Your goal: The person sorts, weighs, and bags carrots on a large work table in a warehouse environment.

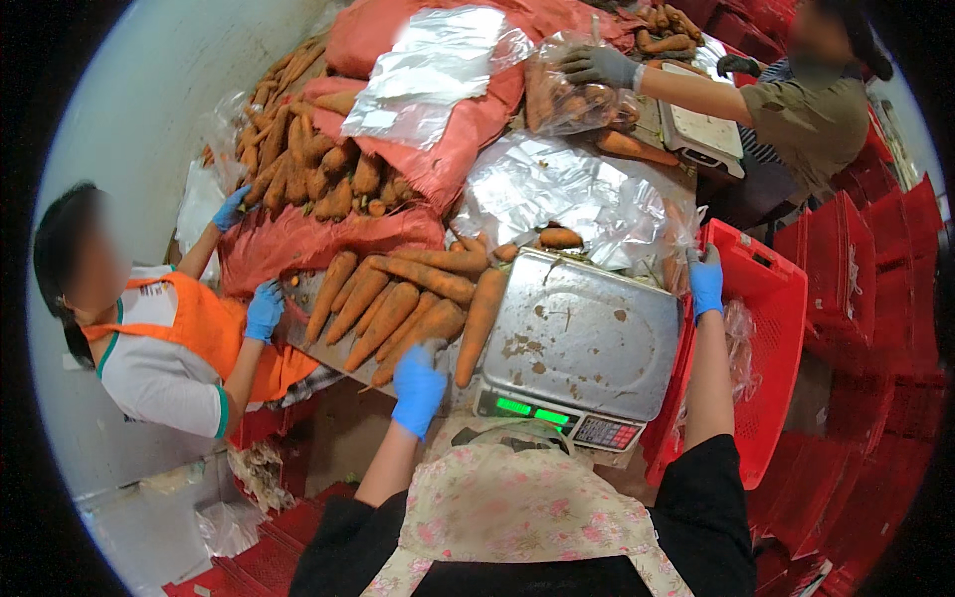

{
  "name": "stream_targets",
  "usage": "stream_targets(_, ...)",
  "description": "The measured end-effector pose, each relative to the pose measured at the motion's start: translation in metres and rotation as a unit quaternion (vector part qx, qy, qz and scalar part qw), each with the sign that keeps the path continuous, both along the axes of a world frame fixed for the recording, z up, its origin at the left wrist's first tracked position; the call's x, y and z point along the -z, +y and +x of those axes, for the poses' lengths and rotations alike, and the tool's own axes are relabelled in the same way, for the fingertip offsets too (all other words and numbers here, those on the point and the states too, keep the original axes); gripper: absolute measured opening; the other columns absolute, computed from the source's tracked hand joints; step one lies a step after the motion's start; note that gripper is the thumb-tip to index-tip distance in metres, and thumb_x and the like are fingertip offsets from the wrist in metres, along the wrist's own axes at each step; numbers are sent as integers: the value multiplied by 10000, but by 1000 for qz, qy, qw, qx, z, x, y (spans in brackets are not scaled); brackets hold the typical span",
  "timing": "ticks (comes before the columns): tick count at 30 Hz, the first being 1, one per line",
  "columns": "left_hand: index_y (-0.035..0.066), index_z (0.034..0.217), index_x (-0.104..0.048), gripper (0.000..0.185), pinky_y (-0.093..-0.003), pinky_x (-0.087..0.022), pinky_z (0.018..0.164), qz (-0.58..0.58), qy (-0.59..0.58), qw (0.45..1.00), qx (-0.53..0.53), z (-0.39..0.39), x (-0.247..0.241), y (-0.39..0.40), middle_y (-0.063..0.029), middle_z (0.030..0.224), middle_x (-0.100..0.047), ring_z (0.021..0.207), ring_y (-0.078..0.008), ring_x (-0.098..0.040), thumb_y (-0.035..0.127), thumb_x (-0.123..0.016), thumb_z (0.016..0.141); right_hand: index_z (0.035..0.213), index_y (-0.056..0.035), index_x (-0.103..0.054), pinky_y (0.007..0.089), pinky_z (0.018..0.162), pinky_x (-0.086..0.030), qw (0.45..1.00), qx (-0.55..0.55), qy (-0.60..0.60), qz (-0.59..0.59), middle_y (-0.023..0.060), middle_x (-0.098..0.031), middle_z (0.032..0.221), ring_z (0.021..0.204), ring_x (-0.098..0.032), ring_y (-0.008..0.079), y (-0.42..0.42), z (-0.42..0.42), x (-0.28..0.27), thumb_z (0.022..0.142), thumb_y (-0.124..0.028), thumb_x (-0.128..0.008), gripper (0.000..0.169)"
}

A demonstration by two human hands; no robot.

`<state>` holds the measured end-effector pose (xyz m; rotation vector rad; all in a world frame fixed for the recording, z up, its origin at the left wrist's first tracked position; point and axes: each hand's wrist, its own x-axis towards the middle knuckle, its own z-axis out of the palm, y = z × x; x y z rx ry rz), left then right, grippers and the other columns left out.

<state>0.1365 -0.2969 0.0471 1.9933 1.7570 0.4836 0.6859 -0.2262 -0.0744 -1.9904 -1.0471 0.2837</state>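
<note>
My left hand (419, 388), in a blue glove with a greyish fingertip area, is at the lower end of a row of large carrots (384, 321) on the table; whether its fingers grip one is unclear. My right hand (706, 282), gloved in blue, is at the right edge of the table, its fingers at a clear plastic bag (677, 257) with something orange inside. Between my hands stands a digital scale (582, 336), its metal pan bearing dirt stains and nothing else. A small carrot (559, 238) lies just behind the pan. Flat clear plastic bags (559, 194) are spread beyond it.
A red plastic crate (776, 358) with bagged goods stands right of the scale. At left, a co-worker's gloved hands (265, 310) are by a red sack (336, 242) and heaped carrots (298, 149). Another co-worker's grey-gloved hand (600, 66) touches a bag of carrots near a second scale (701, 127).
</note>
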Motion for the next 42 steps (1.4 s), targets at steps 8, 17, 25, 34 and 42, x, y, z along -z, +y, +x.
stream_targets(8,27,1151,-481,541,-424,-438,820,1,238,970,-41,-18,49,25,-157,1098,-521,993,-329,-518,160,-723,685,1292,74,-360,351,867,-434,1000,-3,-13,26,215,-545,1091,1031,-530,286,-30,-80,-89,804,-223,-648,639)
stream_targets(17,-23,1143,-514,454,-323,-457,837,-162,-306,937,-46,-42,5,11,-121,1069,-578,976,-221,-559,124,-697,754,1204,38,-487,329,891,-432,980,-129,141,54,170,-565,1129,1072,-532,217,-94,-233,-163,828,-125,-610,428)
stream_targets(25,-23,1248,-412,539,-285,-443,854,-206,-679,703,-55,7,-40,22,-82,1148,-516,1001,-167,-518,331,-587,881,1291,13,-375,275,822,-453,816,-412,395,-95,89,-561,1079,923,-556,151,-122,-380,-140,893,-203,-560,489)
stream_targets(34,-57,1118,-538,332,-274,-437,812,-197,-538,813,-106,15,-19,18,-112,1071,-568,942,-161,-538,173,-532,878,1025,-4,-545,216,454,-388,809,-165,560,-73,25,-569,751,528,-491,86,-80,-357,-159,828,-270,-637,344)
stream_targets(42,-7,1079,-547,234,-219,-450,615,-260,-558,754,-231,-30,5,-7,-72,895,-616,723,-118,-561,119,-531,882,1058,-2,-545,249,629,-453,887,-233,370,147,66,-578,854,719,-540,124,184,-219,-206,868,-227,-580,296)
